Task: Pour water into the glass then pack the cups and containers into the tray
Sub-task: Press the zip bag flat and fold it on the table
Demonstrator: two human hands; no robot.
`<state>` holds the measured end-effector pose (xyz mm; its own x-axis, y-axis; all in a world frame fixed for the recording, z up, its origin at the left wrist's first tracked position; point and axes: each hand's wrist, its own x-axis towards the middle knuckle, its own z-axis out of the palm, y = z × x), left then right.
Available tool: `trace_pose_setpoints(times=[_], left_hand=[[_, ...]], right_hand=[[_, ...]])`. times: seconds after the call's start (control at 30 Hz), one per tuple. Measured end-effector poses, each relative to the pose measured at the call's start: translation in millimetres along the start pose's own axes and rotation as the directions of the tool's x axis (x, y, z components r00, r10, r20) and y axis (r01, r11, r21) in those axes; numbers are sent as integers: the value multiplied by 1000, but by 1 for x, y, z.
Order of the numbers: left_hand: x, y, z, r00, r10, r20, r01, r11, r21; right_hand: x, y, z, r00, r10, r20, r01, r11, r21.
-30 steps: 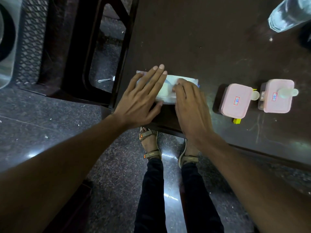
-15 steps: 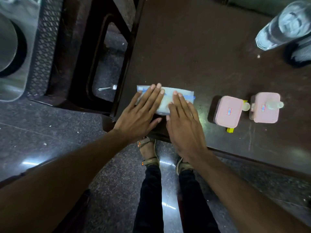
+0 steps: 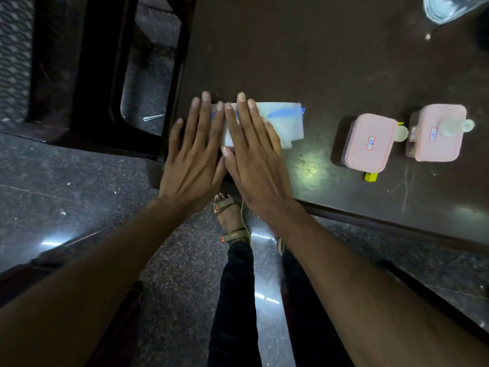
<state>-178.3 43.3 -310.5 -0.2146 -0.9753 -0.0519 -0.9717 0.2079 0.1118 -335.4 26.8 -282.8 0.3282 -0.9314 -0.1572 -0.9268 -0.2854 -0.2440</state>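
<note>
My left hand [image 3: 194,152] and my right hand [image 3: 254,152] lie flat, side by side, with straight fingers on a pale folded cloth with blue markings [image 3: 284,120] near the dark table's front left corner. The cloth's left part is hidden under the hands. Right of the cloth stand two pink lidded containers: the nearer container [image 3: 366,143], with a yellow clip at its front, and the farther container [image 3: 438,132] with a small clear cap-like piece on its lid. A clear water bottle [image 3: 449,6] shows at the top right corner.
The dark table [image 3: 304,54] stretches back and right; its front edge runs diagonally to the lower right. A dark chair [image 3: 105,75] stands left of the table. My legs and sandalled feet [image 3: 231,221] are below on the polished stone floor.
Both hands have slid left across the cloth and closed together, uncovering its right part. The right hand, curled at the cloth's edge a second ago, now lies flat.
</note>
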Motion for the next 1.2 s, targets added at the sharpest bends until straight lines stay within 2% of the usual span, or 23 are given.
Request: trace_pose_setpoints(times=[0.17, 0.33, 0.43, 0.53, 0.63, 0.7, 0.83, 0.97, 1.03, 1.2], left_hand=[[0, -1, -5, 998, 19, 51, -23, 997, 74], [2, 1, -9, 996, 11, 85, -19, 995, 100], [2, 1, -11, 995, 12, 98, -22, 994, 103], [3, 1, -15, 991, 17, 133, -29, 995, 93], [7, -2, -23, 991, -4, 131, 5, 1000, -12], [12, -5, -28, 996, -19, 89, 29, 994, -109], [33, -10, -39, 999, -45, 8, 45, 991, -126], [43, -4, -45, 984, -27, 177, 40, 996, -75], [43, 0, -47, 979, -53, 196, 68, 995, -70], [48, 6, -54, 996, -30, 83, 41, 991, -130]], right_hand=[[-1, 18, 4, 997, -78, -1, 77, 992, -95], [-22, 52, 2, 993, 119, -29, -121, 988, -97], [-28, 56, -3, 991, 133, 2, -132, 987, -96], [-27, 52, -17, 992, 124, 22, -124, 992, -4], [-19, 50, -34, 985, 129, -113, -118, 988, 99], [-5, 53, -43, 972, 139, -191, -123, 988, 94], [26, 57, -52, 990, 126, -57, -123, 991, 42], [20, 57, -50, 996, 84, 28, -85, 996, 15], [13, 59, -46, 997, 79, 26, -79, 997, 14], [17, 65, -42, 997, 65, -45, -64, 998, 27]])
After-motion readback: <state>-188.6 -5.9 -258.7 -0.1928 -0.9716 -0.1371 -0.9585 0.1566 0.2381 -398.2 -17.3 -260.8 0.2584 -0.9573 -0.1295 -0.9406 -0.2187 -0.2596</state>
